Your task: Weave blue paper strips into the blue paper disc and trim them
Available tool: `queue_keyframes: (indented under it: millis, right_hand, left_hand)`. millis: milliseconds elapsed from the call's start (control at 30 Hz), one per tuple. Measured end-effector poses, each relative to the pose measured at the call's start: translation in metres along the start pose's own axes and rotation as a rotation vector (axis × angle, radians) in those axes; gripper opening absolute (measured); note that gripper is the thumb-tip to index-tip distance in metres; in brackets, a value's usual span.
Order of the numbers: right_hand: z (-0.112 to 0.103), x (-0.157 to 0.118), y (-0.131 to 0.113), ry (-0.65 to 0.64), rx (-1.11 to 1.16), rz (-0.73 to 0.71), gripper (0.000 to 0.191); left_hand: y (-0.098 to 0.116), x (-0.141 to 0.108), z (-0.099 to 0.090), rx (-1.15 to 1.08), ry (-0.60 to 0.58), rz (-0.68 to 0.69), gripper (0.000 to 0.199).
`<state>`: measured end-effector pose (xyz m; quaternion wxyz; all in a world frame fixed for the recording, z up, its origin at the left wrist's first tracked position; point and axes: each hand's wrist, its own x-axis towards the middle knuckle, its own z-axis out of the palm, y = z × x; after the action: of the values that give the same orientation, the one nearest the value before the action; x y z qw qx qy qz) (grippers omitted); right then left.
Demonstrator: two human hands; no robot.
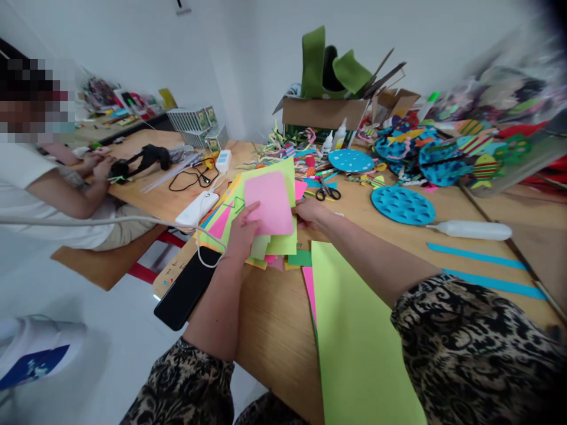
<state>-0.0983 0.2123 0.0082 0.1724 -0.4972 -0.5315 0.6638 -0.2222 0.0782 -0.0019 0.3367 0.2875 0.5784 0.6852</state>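
Observation:
A pink sheet (269, 202) with rounded corners is pinched at its lower left by my left hand (243, 231), over a pile of coloured paper. My right hand (309, 212) is at the right edge of the pile, its fingers curled around the edge of a yellow-green sheet (287, 243); its fingertips are partly hidden. Pink, orange and green pieces stick out from the pile. A large lime-green sheet (357, 336) lies at the table's front edge, below my right forearm.
Scissors (328, 190), a blue round plate (403, 205), a white bottle (473, 230) and blue strips (481, 256) lie to the right. A black phone (186, 292) and white power bank (197, 208) with a cable are left. Another person (62, 189) sits far left.

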Motion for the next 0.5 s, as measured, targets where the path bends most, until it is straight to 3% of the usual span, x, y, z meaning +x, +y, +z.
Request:
queue_keyframes:
  millis: [133,267,500]
  right_hand:
    - [-0.001,0.001,0.0,-0.02,0.044,0.043,0.016]
    - [-0.001,-0.001,0.001,-0.078,0.082,0.048,0.031]
    - [0.009,-0.004,-0.005,0.003,0.083,0.026,0.011]
  left_hand:
    - [-0.013,0.007,-0.005,0.246,0.098,-0.052,0.065]
    - [-0.016,0.008,-0.005,0.343,0.104,0.038,0.062]
    - [-0.009,0.002,0.0,0.419,0.116,0.184,0.061]
